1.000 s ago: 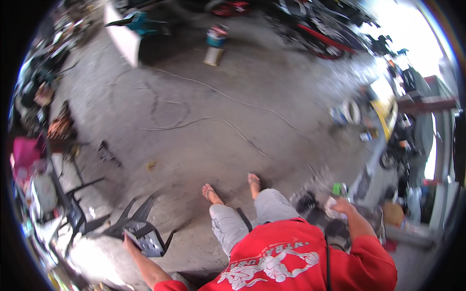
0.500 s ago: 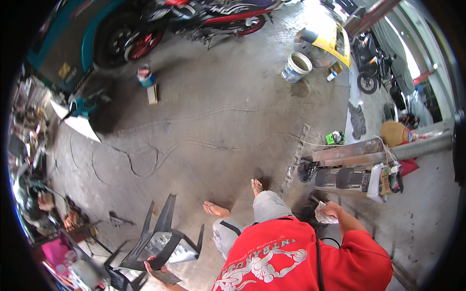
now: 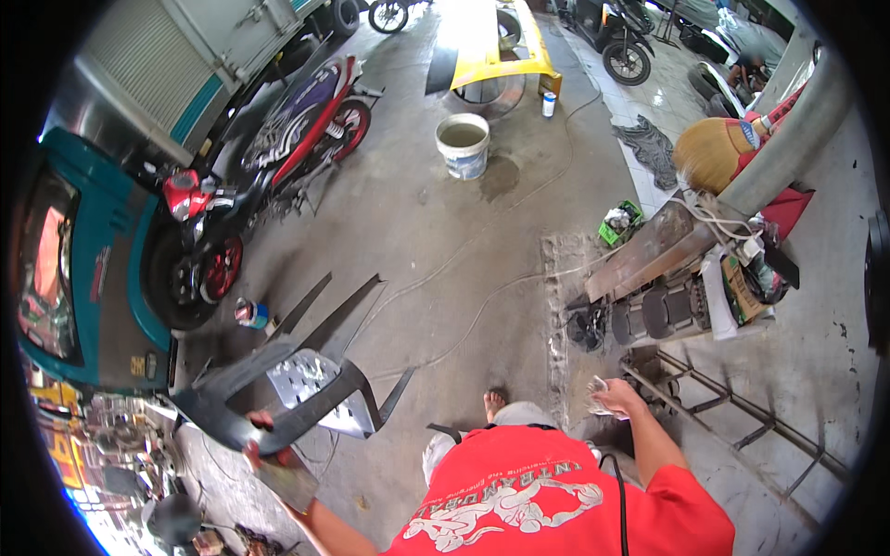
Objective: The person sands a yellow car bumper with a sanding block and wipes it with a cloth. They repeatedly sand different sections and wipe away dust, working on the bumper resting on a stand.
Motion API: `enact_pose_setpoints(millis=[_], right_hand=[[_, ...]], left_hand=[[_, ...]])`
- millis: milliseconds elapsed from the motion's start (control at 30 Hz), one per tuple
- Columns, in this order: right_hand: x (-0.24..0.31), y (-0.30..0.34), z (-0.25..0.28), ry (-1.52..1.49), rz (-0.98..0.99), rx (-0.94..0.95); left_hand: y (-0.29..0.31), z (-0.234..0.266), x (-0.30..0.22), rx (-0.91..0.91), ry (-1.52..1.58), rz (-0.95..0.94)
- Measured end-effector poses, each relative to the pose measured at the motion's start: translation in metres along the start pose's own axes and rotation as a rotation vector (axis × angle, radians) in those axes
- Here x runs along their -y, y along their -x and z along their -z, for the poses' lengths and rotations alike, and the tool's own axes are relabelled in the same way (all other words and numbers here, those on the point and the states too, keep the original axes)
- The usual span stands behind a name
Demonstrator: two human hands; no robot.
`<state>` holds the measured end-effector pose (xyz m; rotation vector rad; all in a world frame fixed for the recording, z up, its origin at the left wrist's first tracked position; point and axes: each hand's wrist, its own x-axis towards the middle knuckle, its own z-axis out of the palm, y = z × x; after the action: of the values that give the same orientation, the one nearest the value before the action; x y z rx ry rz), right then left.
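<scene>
From here, the left hand (image 3: 259, 450) is clamped on a black chair (image 3: 326, 402), the right hand (image 3: 621, 398) around a white cloth (image 3: 596, 397), neither yet let go.

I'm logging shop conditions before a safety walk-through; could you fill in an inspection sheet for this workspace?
Surface: grey concrete floor, a dark patch beside the bucket.
Job's things: black chair, tipped, legs pointing away from the person; crumpled white cloth.
Clutter: bucket holding murky liquid; green container by the post; ladder-like metal frame.
Hands: left hand grips the chair, a flat greyish piece by its palm; right hand holds the cloth.
Cables: pale cord across the floor.
Surroundings: parked red-and-black motorcycle, teal vehicle, yellow panel.
</scene>
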<state>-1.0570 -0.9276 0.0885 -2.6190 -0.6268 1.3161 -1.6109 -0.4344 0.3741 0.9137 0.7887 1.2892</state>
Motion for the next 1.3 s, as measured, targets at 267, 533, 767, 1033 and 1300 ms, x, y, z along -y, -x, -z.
enact_pose_setpoints(millis=[267, 533, 767, 1033, 1300], right_hand=[[0.144, -0.147, 0.18, -0.35, 0.251, -0.204], [0.181, -0.249, 0.404, -0.778, 0.233, -0.364], [0.173, -0.298, 0.59, -1.109, 0.227, -0.646], [0.096, -0.496, 0.801, -1.438, 0.162, -0.817], [0.009, -0.642, 1.068, -1.178, 0.039, -1.006]], left_hand=[[-0.2, -0.356, 0.097, 0.479, -0.083, 0.193], [-0.306, -0.697, 0.322, 0.589, -0.217, 0.473], [-0.351, -1.002, 0.47, 0.906, -0.295, 0.573], [-0.401, -1.346, 0.69, 1.354, -0.406, 0.511], [-0.502, -1.633, 0.87, 1.432, -0.453, 0.387]])
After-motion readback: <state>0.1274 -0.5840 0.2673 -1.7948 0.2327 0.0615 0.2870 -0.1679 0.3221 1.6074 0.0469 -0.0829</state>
